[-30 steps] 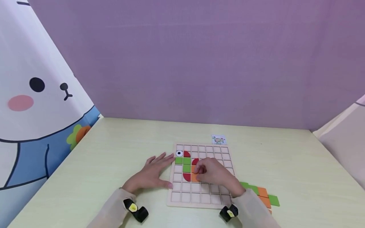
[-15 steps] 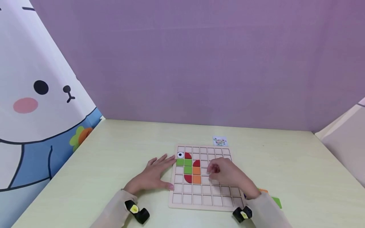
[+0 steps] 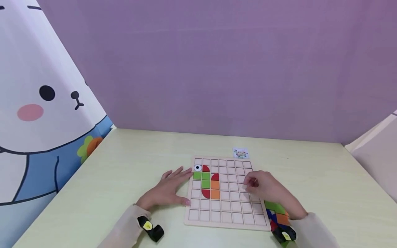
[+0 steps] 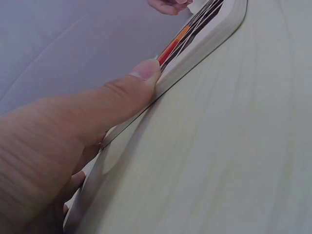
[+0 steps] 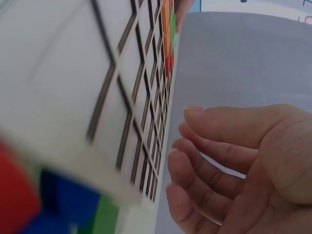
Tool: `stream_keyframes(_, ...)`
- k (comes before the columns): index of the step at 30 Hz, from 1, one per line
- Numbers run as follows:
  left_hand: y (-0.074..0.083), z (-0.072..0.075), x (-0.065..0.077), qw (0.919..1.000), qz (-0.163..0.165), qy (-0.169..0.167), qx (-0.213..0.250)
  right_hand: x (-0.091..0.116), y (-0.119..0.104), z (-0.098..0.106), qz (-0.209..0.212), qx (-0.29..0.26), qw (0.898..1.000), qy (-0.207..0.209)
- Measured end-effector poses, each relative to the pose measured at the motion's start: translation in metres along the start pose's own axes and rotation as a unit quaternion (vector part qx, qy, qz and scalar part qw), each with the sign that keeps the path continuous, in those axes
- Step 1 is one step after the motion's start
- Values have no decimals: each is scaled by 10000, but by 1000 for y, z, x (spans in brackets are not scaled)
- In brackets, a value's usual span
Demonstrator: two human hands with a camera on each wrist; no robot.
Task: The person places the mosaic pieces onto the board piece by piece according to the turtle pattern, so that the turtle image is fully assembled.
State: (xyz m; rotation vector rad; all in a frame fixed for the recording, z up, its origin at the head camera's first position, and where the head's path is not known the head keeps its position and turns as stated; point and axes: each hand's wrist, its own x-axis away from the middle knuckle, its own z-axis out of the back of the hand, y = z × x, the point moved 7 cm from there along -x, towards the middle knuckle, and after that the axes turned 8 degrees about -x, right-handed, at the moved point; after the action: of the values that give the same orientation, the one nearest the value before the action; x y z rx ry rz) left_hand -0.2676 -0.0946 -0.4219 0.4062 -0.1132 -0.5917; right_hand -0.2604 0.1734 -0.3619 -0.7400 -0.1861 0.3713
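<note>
A wooden grid board [image 3: 227, 206] lies on the table, with tiles set in its left part: a white eye tile [image 3: 197, 167], green squares [image 3: 205, 180], red quarter-round tiles [image 3: 215, 177] and orange squares [image 3: 215, 189]. My left hand [image 3: 165, 191] rests at the board's left edge, fingers spread; in the left wrist view its thumb [image 4: 122, 92] touches the rim. Over the board's right columns hovers my right hand [image 3: 263, 186], fingers loosely bent. The right wrist view shows nothing between its thumb and fingers [image 5: 209, 165].
A small picture card [image 3: 241, 153] lies just behind the board. Loose colored tiles [image 3: 281, 218], green, orange, blue and red, lie off the board's right front corner, partly under the right wrist. A purple panel [image 3: 217, 69] stands at the table's back.
My right hand has moved rightward from the orange squares to the board's right side, uncovering the lower orange square. The left hand stays at the left edge. The head view has shifted slightly.
</note>
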Motion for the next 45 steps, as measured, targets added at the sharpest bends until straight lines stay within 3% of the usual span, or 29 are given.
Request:
stream_keyframes(18,-4,3,-1,9999,108,2,-68,37,41,34,-390,374,9985,-49)
stream_keyframes(27,-6,3,1,9999,137,20,-44,44,52,26,-694,157,9973,-205)
stream_keyframes(45,1,3,2,10000,57,15,13,41,52,18,-432,214,9983,-332)
